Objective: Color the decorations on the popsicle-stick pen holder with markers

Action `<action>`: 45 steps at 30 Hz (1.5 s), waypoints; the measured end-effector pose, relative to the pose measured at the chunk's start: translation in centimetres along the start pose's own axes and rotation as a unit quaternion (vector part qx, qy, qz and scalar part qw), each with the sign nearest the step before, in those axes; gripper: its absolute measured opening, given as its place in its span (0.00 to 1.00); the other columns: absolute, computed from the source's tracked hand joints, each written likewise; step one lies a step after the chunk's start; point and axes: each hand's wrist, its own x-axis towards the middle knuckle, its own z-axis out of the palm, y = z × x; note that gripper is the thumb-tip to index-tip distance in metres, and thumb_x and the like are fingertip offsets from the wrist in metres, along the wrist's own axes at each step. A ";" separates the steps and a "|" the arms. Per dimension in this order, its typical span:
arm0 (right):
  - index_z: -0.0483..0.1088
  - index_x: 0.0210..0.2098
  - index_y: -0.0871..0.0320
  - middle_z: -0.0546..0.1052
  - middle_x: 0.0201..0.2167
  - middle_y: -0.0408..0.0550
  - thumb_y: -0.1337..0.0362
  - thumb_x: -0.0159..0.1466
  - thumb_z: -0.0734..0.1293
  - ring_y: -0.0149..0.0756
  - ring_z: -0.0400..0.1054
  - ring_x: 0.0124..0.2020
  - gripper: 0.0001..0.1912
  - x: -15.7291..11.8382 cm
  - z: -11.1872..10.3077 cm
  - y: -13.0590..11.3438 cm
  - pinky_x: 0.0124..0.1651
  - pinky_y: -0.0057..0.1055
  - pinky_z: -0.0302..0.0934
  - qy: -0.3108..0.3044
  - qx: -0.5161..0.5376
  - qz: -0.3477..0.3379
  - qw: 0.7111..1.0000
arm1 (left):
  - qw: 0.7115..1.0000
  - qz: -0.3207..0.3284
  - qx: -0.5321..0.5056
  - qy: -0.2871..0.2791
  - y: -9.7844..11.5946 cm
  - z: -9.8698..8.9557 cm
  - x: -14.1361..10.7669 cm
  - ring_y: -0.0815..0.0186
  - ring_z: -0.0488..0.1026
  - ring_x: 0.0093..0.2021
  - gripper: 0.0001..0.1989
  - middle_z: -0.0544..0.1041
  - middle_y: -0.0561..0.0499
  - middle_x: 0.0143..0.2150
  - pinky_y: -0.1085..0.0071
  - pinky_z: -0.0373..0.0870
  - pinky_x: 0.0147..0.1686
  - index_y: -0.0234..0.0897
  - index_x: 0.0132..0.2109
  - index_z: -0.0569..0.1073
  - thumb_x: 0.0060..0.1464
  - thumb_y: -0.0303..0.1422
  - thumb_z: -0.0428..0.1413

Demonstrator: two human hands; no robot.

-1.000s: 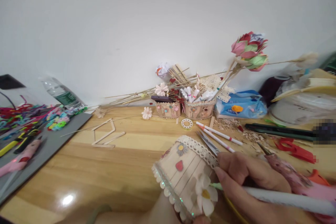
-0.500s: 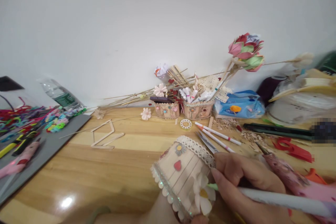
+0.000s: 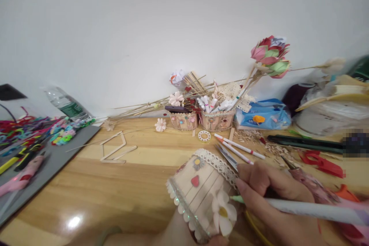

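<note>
My left hand (image 3: 218,241) grips a small box of wooden craft sticks (image 3: 190,194) from below, with most of its fingers hidden behind it. Lace trim (image 3: 215,163) runs along one edge of the box and a scalloped, glittery band along another. A grey flower, a red heart and a white flower (image 3: 223,213) with a yellow centre decorate its side. In my right hand (image 3: 273,200) is a white marker (image 3: 311,209), its pale green tip beside the white flower's petals; whether it touches them I cannot tell.
Scissors (image 3: 227,155) and orange-tipped markers (image 3: 240,146) lie behind the box. Two decorated containers (image 3: 217,121) stand near the wall beside a blue wipes pack (image 3: 261,115). A pink glue gun (image 3: 314,188) is at right, a craft-stick outline (image 3: 118,146) at left, near a grey mat (image 3: 57,157).
My right hand has shifted slightly, and the marker's tip has moved up a little at the white flower's edge. The flower shows more sharply; the box has barely moved.
</note>
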 end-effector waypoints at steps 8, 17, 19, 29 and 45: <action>0.54 0.16 0.55 0.65 0.14 0.37 0.68 0.56 0.63 0.25 0.59 0.14 0.16 0.5 -1.0 -1.2 0.14 0.19 0.55 -0.016 -0.034 0.021 0.999 | 0.969 -0.161 -0.186 -0.010 0.5 -0.6 -1.0 0.50 0.66 0.54 0.36 0.70 0.41 0.52 0.55 0.57 0.56 0.36 0.56 0.64 0.38 0.39 0.65; 0.51 0.17 0.55 0.62 0.13 0.35 0.69 0.56 0.62 0.24 0.58 0.14 0.16 -0.1 0.0 -0.7 0.16 0.19 0.54 -0.018 -0.048 -0.018 0.999 | 0.969 -0.175 -0.174 -0.022 0.7 -0.8 -0.9 0.50 0.67 0.52 0.35 0.72 0.42 0.49 0.57 0.62 0.52 0.37 0.54 0.66 0.37 0.38 0.66; 0.52 0.17 0.55 0.62 0.13 0.35 0.69 0.57 0.62 0.24 0.57 0.14 0.16 -0.1 0.1 -0.7 0.15 0.19 0.54 -0.026 -0.039 -0.014 0.999 | 0.969 -0.174 -0.173 -0.021 0.9 -0.7 -0.8 0.50 0.67 0.52 0.35 0.72 0.42 0.49 0.56 0.61 0.52 0.37 0.54 0.66 0.37 0.38 0.66; 0.53 0.16 0.54 0.63 0.13 0.37 0.67 0.57 0.62 0.26 0.58 0.14 0.16 -0.3 0.1 -0.8 0.15 0.21 0.54 -0.018 -0.038 0.001 0.999 | 0.964 -0.191 -0.183 0.004 0.6 -0.8 -0.9 0.50 0.68 0.52 0.33 0.74 0.42 0.48 0.56 0.60 0.53 0.36 0.53 0.66 0.37 0.35 0.66; 0.54 0.16 0.55 0.64 0.14 0.35 0.69 0.55 0.64 0.25 0.57 0.15 0.16 -0.3 0.0 -0.9 0.18 0.21 0.55 0.025 -0.058 0.000 0.998 | 0.964 -0.182 -0.195 -0.005 1.0 -0.3 -0.5 0.49 0.68 0.52 0.36 0.74 0.41 0.47 0.55 0.59 0.54 0.35 0.51 0.68 0.33 0.40 0.67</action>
